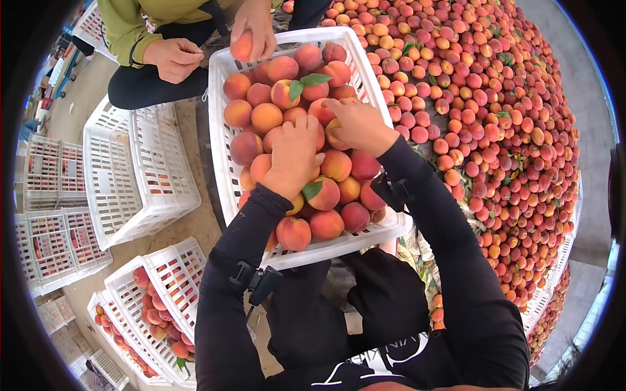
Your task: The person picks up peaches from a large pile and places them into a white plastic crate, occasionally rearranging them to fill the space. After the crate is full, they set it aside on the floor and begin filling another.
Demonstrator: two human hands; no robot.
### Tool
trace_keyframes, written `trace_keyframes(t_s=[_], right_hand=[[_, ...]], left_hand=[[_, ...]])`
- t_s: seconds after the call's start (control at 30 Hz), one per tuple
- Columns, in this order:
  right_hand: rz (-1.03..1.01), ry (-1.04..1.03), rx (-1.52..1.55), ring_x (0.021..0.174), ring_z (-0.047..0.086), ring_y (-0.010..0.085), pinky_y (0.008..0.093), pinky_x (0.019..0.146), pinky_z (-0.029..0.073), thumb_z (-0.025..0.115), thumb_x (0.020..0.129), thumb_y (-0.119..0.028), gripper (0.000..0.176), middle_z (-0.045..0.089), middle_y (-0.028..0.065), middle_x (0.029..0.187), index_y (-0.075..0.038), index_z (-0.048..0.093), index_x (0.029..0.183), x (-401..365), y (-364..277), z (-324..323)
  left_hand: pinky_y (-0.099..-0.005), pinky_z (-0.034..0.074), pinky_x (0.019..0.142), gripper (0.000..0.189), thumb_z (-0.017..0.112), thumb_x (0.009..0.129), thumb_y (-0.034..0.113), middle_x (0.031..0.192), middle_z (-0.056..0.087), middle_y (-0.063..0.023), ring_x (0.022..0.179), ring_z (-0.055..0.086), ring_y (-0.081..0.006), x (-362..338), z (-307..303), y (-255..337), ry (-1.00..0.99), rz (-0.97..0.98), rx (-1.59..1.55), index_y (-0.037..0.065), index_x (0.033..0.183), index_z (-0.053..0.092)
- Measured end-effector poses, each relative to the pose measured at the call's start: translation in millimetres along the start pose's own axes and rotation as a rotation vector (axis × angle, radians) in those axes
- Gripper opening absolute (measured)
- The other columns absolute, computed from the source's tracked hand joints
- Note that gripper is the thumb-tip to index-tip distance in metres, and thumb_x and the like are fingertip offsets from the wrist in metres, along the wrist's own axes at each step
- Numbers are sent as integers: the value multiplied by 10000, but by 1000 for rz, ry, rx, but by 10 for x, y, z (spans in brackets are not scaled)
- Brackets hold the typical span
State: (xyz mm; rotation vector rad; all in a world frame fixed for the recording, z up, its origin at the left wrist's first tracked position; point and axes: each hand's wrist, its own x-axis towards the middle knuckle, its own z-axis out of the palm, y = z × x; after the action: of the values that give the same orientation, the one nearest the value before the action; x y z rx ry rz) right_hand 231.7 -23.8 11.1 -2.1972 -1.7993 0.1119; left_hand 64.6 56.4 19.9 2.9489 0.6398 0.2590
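A white slatted plastic crate [220, 140], tilted in front of me, is filled with peaches [336, 165], a few with green leaves. My left hand [293, 158] is over the middle of the pile, its fingers curled down around a peach that is mostly hidden under them. Just right of it, my right hand [360, 125] grips a yellow-red peach [334, 134] near the crate's right side. At the far end, another person's hand [255, 29] holds a peach [242, 47] over the rim. That person's other hand [175, 59] is beside the crate's far left corner.
A large heap of peaches [482, 117] spreads along the right. On the left floor stand white crates [140, 173] nested together, and below them crates with peaches inside [153, 306]. More stacked crates [55, 244] are at the far left.
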Motion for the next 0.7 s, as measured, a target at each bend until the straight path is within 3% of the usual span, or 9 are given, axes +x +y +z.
trace_keyframes(t_s=[0.03,0.17,0.27,0.33,0.43,0.5,0.57,0.7], right_hand=[[-35,46,-7,892,673,349,441,764,540,679,777,-210,455,668,148,940,-99,580,1207,73,-5,65],[-37,-19,-127,821,688,337,461,754,548,654,808,-201,357,664,157,927,-93,628,1148,334,-25,159],[16,-115,-58,924,669,348,473,766,541,642,846,-220,327,672,159,994,-133,621,1160,419,109,187],[64,-228,5,1005,647,360,485,777,536,639,879,-279,339,673,156,1080,-184,594,1201,440,169,155],[29,-147,20,998,647,356,483,777,540,675,853,-313,390,670,147,1052,-175,589,1207,400,161,181],[31,-127,7,959,667,351,482,758,542,700,811,-283,409,674,157,1017,-145,601,1183,375,117,185],[24,-97,-8,921,687,346,481,740,544,726,770,-253,428,678,166,982,-115,614,1159,383,111,183],[-2,-88,-69,875,692,340,469,715,555,731,759,-247,449,668,180,980,-125,595,1169,428,117,159]], left_hand=[[-406,505,794,787,861,656,285,1103,532,-118,959,598,-282,27,-4,63,-73,-47,38,31,1291,473],[-398,511,753,754,867,639,268,1063,536,-124,934,612,-274,228,415,154,-54,-177,287,48,1246,477],[-410,513,750,740,856,644,258,1035,547,-128,926,621,-290,280,370,108,-85,-192,304,52,1238,466],[-437,516,768,645,824,670,262,1045,573,-125,924,627,-321,214,245,-39,-54,-53,-10,45,1189,508],[-474,512,803,556,797,685,274,1099,588,-127,940,623,-353,219,214,-275,-117,1,-266,44,1130,556],[-476,505,850,545,789,683,291,1115,610,-137,963,617,-376,229,332,-390,-75,13,-308,43,1125,587],[-463,503,874,631,810,684,304,1104,615,-161,986,609,-391,203,344,-442,107,142,-292,45,1207,570],[-441,498,902,676,836,683,285,1101,614,-170,1006,602,-393,152,273,-458,108,140,-388,47,1247,550]])
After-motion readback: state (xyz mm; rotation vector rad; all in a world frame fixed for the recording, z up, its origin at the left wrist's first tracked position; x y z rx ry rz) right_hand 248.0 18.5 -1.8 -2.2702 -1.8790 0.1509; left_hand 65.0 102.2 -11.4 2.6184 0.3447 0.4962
